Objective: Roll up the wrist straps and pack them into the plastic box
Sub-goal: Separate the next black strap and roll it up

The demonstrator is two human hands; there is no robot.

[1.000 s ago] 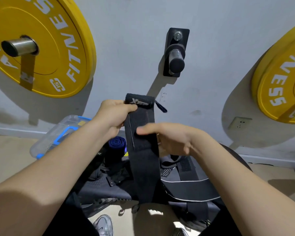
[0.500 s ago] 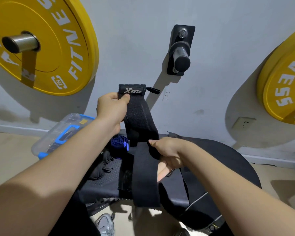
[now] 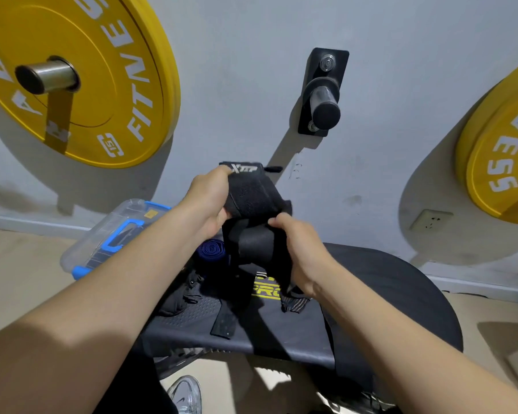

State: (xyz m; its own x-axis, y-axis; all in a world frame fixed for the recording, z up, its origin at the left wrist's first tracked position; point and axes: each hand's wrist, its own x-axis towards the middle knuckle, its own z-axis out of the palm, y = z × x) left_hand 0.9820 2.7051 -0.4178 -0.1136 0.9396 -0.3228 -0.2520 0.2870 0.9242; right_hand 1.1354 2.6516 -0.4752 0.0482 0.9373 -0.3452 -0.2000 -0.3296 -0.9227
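Held the black wrist strap (image 3: 253, 195) in both hands above the far edge of the counter (image 3: 251, 333), clear of its surface. Clamped the left hand (image 3: 207, 201) on the upper end of the strap, just below the white logo, with fingers (image 3: 220, 174) curled round its left side. Clamped the right hand (image 3: 302, 252) on the lower portion, with fingers (image 3: 278, 219) curled over a fold in the strap. Let the loose tail hang beside the right palm, down toward the counter. Observed a rolled blue strap (image 3: 211, 249) near the far left corner of the counter, just under the left wrist. Observed black gloves (image 3: 180, 297) heaped along the left edge, nearer than the blue roll. Located the clear plastic box (image 3: 111, 234), with blue fittings, off the far left corner of the counter, close to the base of the wall; could not tell its contents. Noted a yellow weight plate (image 3: 102, 70) on a wall peg beyond the left edge, a second yellow plate (image 3: 502, 162) beyond the right edge, and a bare black peg (image 3: 323, 97) between them.
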